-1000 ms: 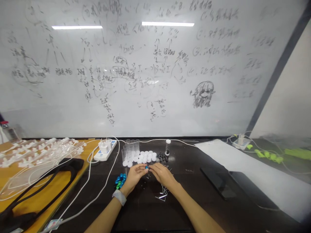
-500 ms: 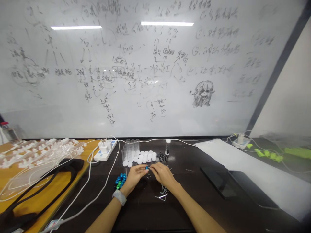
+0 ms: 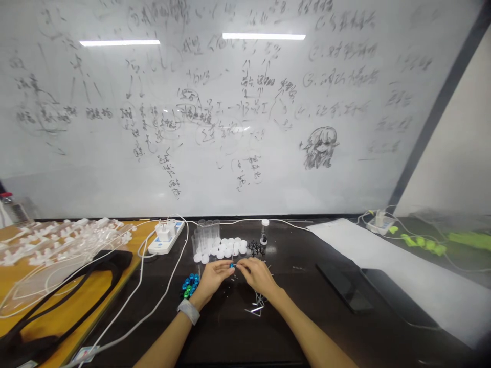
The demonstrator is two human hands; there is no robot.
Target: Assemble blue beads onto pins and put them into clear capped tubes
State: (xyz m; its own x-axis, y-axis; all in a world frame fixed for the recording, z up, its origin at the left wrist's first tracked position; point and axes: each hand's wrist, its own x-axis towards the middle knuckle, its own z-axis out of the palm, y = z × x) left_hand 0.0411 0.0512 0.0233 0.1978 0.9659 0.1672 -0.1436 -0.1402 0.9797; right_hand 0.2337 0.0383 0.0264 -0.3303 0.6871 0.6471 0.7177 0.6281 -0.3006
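My left hand (image 3: 215, 278) is closed in a pinch on a small shiny blue ball (image 3: 232, 265), held above the dark table. Close against its right side is my right hand (image 3: 256, 276), thumb and finger pinched together. Whatever those right fingertips hold is too small to make out. Beside my left wrist lies a cluster of shiny blue and green balls (image 3: 191, 284). Thin silvery rods (image 3: 258, 307) are scattered below my right hand, and tiny pale bits lie between the hands.
Clear tubes (image 3: 207, 234), white round caps (image 3: 231, 246) and small black pieces (image 3: 255, 249) stand behind my hands, beside a capped tube (image 3: 264, 232). Flat black devices (image 3: 344, 288) and a white sheet (image 3: 383, 260) lie right. A power strip (image 3: 167, 238) and cables lie left.
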